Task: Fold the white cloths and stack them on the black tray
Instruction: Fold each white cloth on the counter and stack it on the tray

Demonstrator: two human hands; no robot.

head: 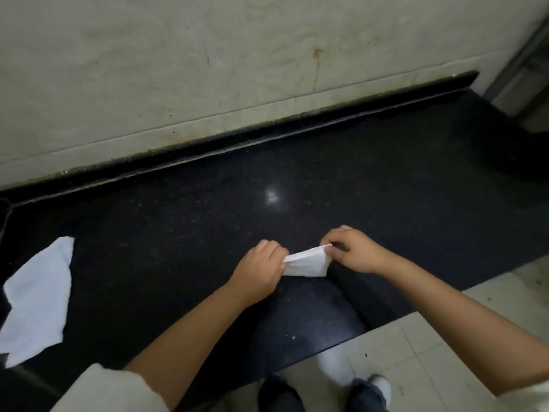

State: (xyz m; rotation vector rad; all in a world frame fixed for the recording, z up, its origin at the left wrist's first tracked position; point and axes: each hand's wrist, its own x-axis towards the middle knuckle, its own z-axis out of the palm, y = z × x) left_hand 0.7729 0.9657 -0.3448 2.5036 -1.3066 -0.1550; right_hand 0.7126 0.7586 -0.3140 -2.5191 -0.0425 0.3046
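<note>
- Two hands on one small folded white cloth (307, 263), held just above the black worktop (386, 179) toward its front edge, about midway along.
- Long axis of that cloth running left to right, rising slightly toward the right end; strung between the hands, neither one nearer than the other.
- Left hand (260, 267) curled around the left end, fingers closed over the fabric, knuckles up.
- Right hand (352, 249) pinching the upper right corner, thumb and fingertips pressed together on the edge.
- Off near the worktop's left edge, well apart from both hands: a second white cloth (38, 298), spread out and rumpled, not yet folded.
- No black tray in view; likely next, another fold or a carry off to wherever that tray sits.
</note>
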